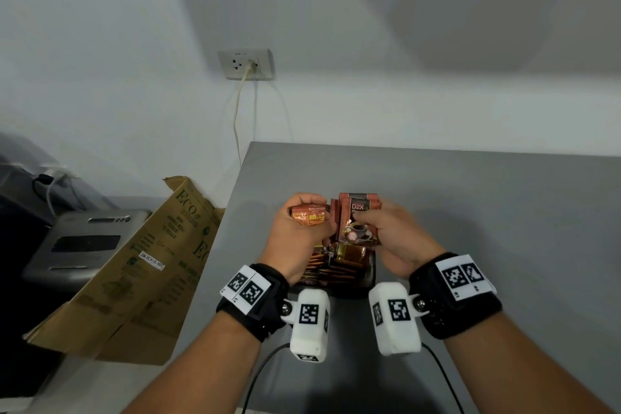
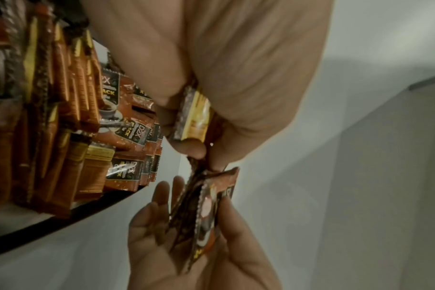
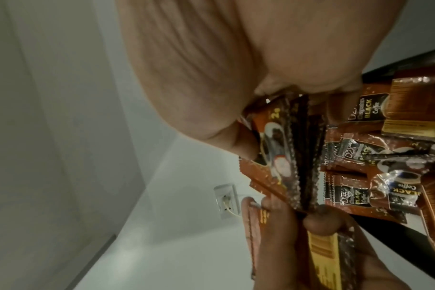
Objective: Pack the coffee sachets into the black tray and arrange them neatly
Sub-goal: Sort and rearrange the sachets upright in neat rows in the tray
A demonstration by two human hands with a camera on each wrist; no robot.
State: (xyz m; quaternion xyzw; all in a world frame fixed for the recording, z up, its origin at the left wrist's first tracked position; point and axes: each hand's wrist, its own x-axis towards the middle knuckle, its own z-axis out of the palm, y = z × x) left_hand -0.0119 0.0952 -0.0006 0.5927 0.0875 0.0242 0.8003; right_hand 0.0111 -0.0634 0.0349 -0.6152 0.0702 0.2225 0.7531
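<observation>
Both hands are raised just above the black tray, which sits on the grey table and holds several brown and orange coffee sachets. My left hand grips a small bundle of sachets with the printed backs showing. Close on its right, my right hand pinches a fanned stack of D2X sachets upright, thumb on the front one. In the left wrist view the left fingers curl round a yellow-backed sachet. The right wrist view shows the stack edge-on, beside sachets lying in the tray.
The grey table stretches away to the right and back toward the wall. Left of it lean a brown cardboard box and a grey machine. A wall socket has a cable hanging down behind the table.
</observation>
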